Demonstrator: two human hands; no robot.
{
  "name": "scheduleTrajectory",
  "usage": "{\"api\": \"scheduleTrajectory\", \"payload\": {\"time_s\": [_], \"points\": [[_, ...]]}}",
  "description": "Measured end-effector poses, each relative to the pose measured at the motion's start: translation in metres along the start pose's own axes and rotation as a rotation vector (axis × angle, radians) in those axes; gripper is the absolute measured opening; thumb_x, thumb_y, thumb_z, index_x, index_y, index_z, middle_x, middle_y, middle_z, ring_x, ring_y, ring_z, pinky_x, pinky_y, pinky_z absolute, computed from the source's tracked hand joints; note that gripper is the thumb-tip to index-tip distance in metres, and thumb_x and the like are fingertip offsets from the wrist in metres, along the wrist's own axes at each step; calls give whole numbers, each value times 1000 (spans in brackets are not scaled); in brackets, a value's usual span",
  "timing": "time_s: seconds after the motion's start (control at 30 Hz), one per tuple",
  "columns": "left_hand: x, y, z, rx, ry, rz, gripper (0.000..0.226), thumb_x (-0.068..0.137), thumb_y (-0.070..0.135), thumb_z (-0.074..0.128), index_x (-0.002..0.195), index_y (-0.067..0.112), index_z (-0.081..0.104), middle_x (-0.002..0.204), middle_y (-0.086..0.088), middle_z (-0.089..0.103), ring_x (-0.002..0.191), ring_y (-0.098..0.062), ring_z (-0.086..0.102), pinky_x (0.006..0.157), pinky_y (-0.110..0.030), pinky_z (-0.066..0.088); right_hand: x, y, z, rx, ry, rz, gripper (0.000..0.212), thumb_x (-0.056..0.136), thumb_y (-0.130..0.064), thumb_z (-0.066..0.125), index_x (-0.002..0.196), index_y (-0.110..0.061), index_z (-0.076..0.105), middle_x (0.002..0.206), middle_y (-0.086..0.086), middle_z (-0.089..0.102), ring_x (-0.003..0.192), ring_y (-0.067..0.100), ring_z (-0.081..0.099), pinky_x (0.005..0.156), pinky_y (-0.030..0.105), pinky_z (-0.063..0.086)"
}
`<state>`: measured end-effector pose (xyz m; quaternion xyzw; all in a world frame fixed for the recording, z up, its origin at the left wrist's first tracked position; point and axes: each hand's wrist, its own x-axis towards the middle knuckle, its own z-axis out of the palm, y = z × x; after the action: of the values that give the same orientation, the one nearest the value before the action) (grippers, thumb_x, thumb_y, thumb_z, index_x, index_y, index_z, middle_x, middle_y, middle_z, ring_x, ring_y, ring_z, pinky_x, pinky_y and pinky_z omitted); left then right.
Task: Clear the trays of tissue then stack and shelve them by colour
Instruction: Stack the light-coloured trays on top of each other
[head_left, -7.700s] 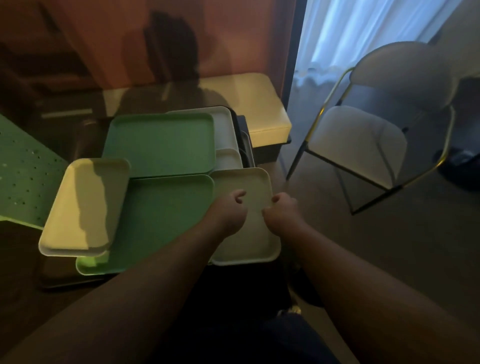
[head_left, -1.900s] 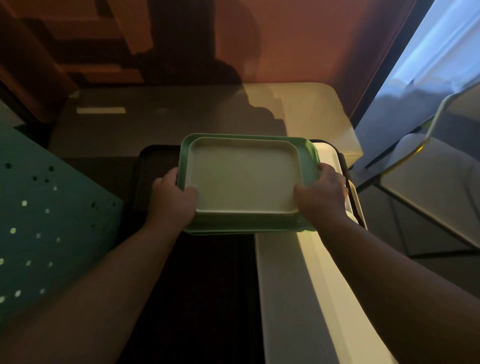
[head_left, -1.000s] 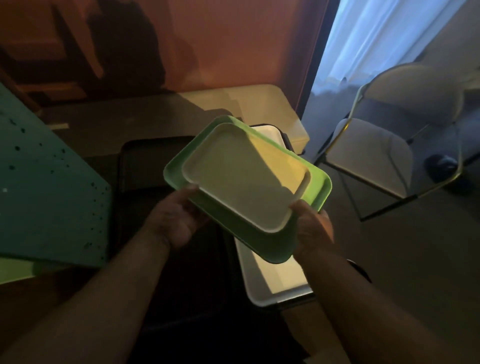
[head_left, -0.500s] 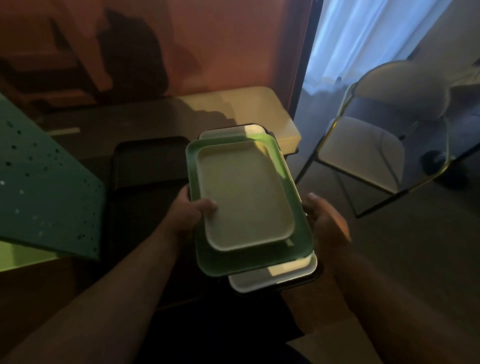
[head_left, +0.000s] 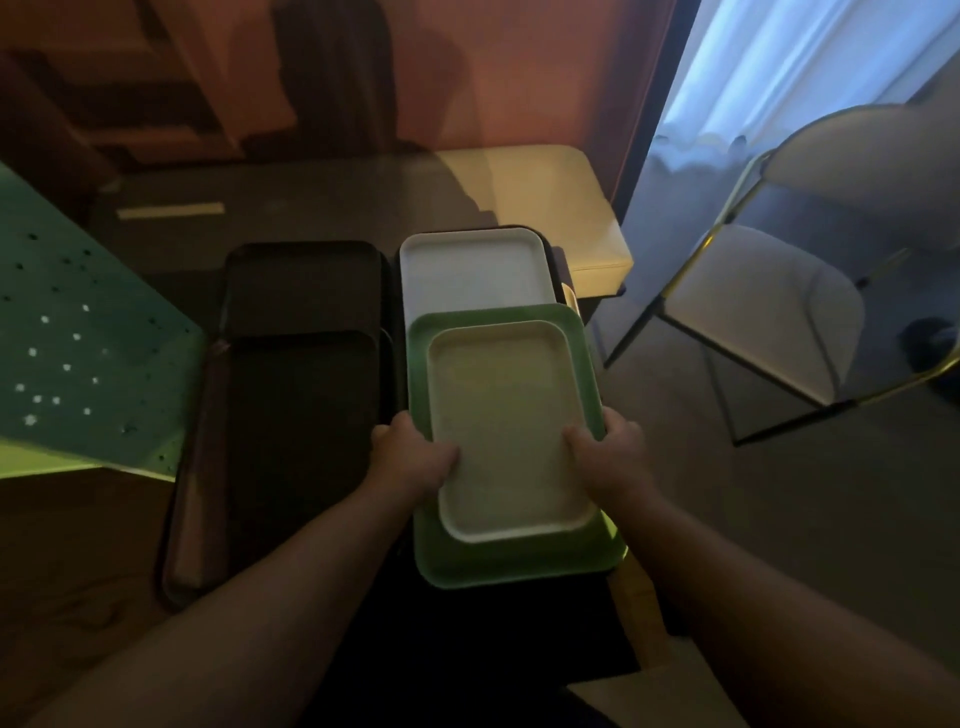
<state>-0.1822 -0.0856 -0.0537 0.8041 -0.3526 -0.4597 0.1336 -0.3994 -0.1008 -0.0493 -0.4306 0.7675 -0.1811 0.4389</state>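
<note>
**Head view: both hands on a two-tray stack, centre of frame**

Head view: in the middle of the frame a small cream tray (head_left: 511, 431) sits nested inside a larger green tray (head_left: 524, 564). The left hand (head_left: 413, 457) grips the stack's left edge, thumb curled over the cream tray's rim. The right hand (head_left: 608, 457) closes on the right edge in the same way, thumb over the rim. Both hands are wrapped round the tray edges, fingers hidden beneath.

Just above the stack, a white tray (head_left: 470, 270) lies partly covered by the green one. To the left, dark trays (head_left: 301, 364) rest on a dim surface (head_left: 78, 597). At the left edge a green perforated panel (head_left: 78, 353) slants across. In the upper centre stands a cream bench (head_left: 550, 202); at the right, a chair (head_left: 769, 306) with a pale seat stands before a white curtain (head_left: 810, 62).
</note>
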Motion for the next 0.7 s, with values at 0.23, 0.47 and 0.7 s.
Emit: {"api": "scheduleTrajectory", "payload": {"time_s": [0.23, 0.47, 0.7], "points": [[-2, 4, 11, 67, 57, 4, 60, 76, 32, 69, 128, 12, 45, 119, -11, 39, 105, -34, 54, 94, -42, 50, 8, 0, 1, -179, -28, 39, 54, 97, -39, 56, 142, -11, 48, 128, 13, 42, 115, 30, 49, 98, 50, 51], [-6, 3, 19, 193, 169, 26, 53, 79, 35, 65, 123, 12, 46, 125, -15, 43, 117, -35, 44, 95, -42, 43, 11, 1, 6, -238, -26, 12, 57, 100, -38, 50, 150, -11, 40, 140, 17, 47, 126, 33, 45, 98, 43, 40], [1, 5, 14, 71, 138, -95, 63, 73, 33, 72, 127, 15, 45, 124, -12, 40, 110, -33, 51, 90, -43, 49, 10, -4, 9, -243, -94, 21, 52, 101, -38, 49, 147, -14, 40, 138, 15, 47, 125, 32, 43, 104, 55, 45]]}}
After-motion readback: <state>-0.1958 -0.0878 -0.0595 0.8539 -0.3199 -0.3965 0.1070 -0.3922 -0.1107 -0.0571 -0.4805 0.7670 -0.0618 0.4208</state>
